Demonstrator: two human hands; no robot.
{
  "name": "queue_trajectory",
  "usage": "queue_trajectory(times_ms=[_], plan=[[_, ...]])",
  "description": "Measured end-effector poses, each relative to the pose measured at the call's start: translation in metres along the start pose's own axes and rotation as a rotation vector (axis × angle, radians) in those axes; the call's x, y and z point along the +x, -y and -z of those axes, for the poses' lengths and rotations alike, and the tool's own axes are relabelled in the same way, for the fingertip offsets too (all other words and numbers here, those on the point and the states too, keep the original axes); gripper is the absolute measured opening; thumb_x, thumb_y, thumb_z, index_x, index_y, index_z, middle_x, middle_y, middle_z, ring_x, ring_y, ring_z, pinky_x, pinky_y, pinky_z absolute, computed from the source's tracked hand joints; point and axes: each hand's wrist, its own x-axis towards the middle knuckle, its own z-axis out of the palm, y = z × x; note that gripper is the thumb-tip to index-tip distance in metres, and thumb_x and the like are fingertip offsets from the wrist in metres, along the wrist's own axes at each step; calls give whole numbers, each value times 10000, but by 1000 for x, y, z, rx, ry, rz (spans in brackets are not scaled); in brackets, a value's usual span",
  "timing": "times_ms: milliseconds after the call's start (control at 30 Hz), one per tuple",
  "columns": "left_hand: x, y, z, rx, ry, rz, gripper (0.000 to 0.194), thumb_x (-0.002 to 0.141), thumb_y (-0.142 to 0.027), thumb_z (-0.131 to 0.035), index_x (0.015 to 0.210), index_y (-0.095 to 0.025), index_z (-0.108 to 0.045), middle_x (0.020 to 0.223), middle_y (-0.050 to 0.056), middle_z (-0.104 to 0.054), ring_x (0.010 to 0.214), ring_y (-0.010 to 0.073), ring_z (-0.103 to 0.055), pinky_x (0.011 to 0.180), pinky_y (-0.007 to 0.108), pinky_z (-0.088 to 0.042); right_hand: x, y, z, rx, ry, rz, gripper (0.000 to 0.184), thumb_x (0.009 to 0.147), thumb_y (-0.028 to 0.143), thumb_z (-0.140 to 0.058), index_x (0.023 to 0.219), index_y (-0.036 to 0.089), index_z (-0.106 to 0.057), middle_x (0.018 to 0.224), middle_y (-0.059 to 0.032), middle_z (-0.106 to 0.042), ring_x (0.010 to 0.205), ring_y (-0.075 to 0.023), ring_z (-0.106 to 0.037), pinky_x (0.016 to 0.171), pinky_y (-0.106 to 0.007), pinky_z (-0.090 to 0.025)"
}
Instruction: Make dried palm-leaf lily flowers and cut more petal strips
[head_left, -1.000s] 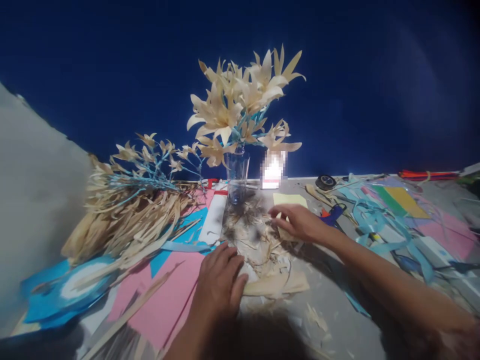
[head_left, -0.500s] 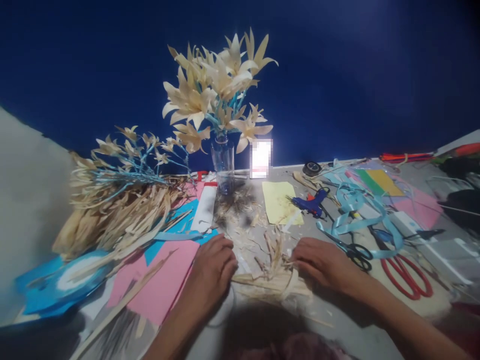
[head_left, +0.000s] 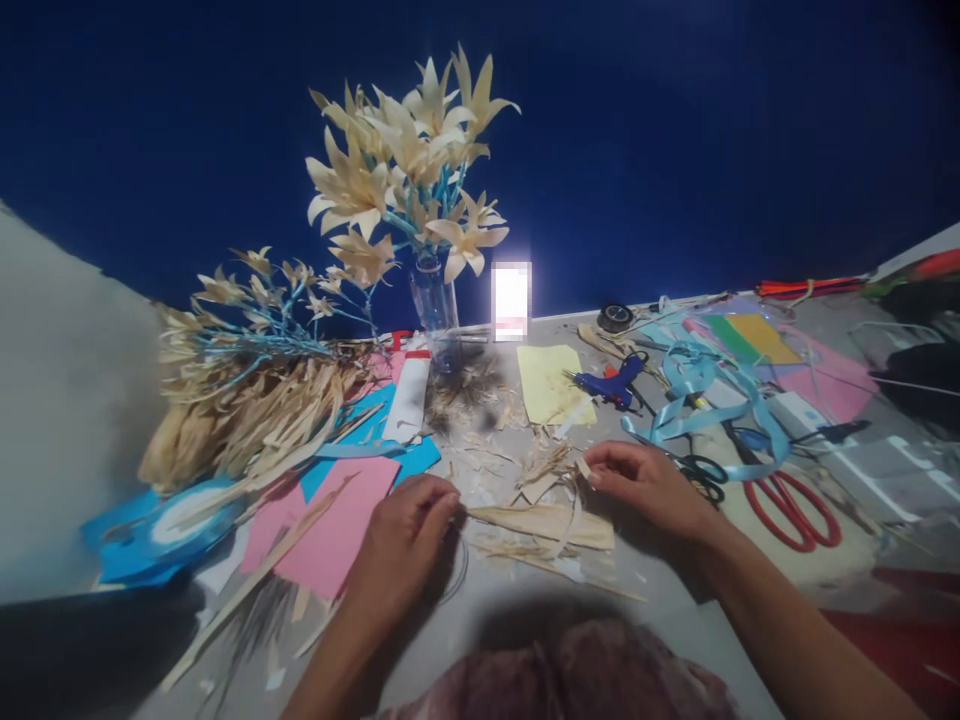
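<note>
Across the middle of the tabletop (head_left: pixel 660 620), between left hand (head_left: pixel 405 522) and right hand (head_left: pixel 637 485): a flat, dry husk strip (head_left: pixel 540 522), with a loose heap of husk scraps (head_left: pixel 551 465) just beyond. On the left, curled in, thumb close against forefinger, near the strip's narrow end — cannot tell of anything pinched inside. On the right, bent at the knuckles, thumb and forefinger drawn close at a small pale scrap beside the heap; might be a pinch, but cannot tell for sure.

Should prove almost weightless and papery, stiffer lengthwise than across, apt to crack or split along the grain; probably not slippery, though awkward to lift from flat. Best taken by the broader right end or a raised edge, with light fingertips.

Hard to make out: both palms, turned down and away from view. Beyond, against the blue wall (head_left: pixel 660 160), a bright rectangle (head_left: pixel 511 302), blurred into blocks and impossible to identify. Near the right hand, a blue glue gun (head_left: pixel 609 388), with cord lost towards tangled ribbon (head_left: pixel 778 440). At the far right, dark clutter, too dim to name and cut off by the edge.
</note>
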Motion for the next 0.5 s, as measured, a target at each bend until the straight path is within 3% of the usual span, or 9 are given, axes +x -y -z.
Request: queue_trajectory(times_ms=[100, 200, 333, 400, 500], plan=[[5, -15, -25, 44, 88, -122, 304, 944, -316, -456, 765, -207, -676, 799, 53, -686, 830, 219, -614, 778, 335, -454, 2, -6, -4, 5, -21, 14, 278, 819, 419, -660, 906, 159, -705, 782, -27, -685, 682, -165, -599, 632, -268, -449], [16, -30, -49, 170, 170, -229, 254, 930, -231, -456, 868, -206, -701, 872, 68, -668, 909, 234, -579, 828, 353, -430, 0, -13, -7, -130, -45, 35, 275, 875, 402, -570, 897, 169, -714, 788, -38, -706, 693, -190, -625, 639, -284, -457], [28, -36, -68, 330, 226, -206, 179, 881, -190, -502, 929, -194, -674, 926, 78, -640, 942, 253, -553, 811, 358, -419, -5, -23, -13, -491, -221, 137, 261, 876, 292, -528, 1034, 183, -705, 1021, -96, -723, 926, -261, -650, 796, -348, -472], [30, -34, -72, 352, 243, -184, 163, 861, -175, -521, 943, -188, -661, 936, 79, -635, 951, 254, -551, 812, 354, -416, -6, -25, -19, -547, -312, 181, 267, 872, 269, -544, 1090, 182, -671, 1057, -102, -702, 916, -251, -641, 796, -345, -470], [31, -29, -75, 363, 234, -182, 163, 849, -148, -530, 955, -185, -649, 943, 75, -629, 961, 247, -545, 827, 348, -410, 0, -24, -28, -547, -332, 222, 167, 904, 285, -555, 998, 194, -660, 947, -69, -690, 824, -221, -630, 741, -313, -459]])
